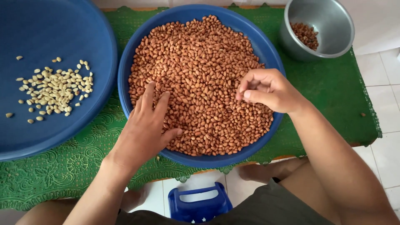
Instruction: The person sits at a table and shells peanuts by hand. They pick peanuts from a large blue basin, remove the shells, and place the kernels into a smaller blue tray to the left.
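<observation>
A big blue round tray (125,62) in the middle holds a thick layer of red-brown skinned peanuts (200,66). My left hand (143,127) lies flat on the peanuts at the tray's near left side, fingers spread. My right hand (268,89) hovers over the tray's right side with thumb and fingers pinched together; I cannot tell whether a peanut is between them. A second blue tray (50,125) on the left carries a small scatter of pale peeled peanuts (56,89).
A grey metal bowl (329,18) with a few red-brown peanuts stands at the back right. Everything rests on a green embossed mat (333,91) on a low table. A blue plastic stool (198,204) and white floor tiles show below.
</observation>
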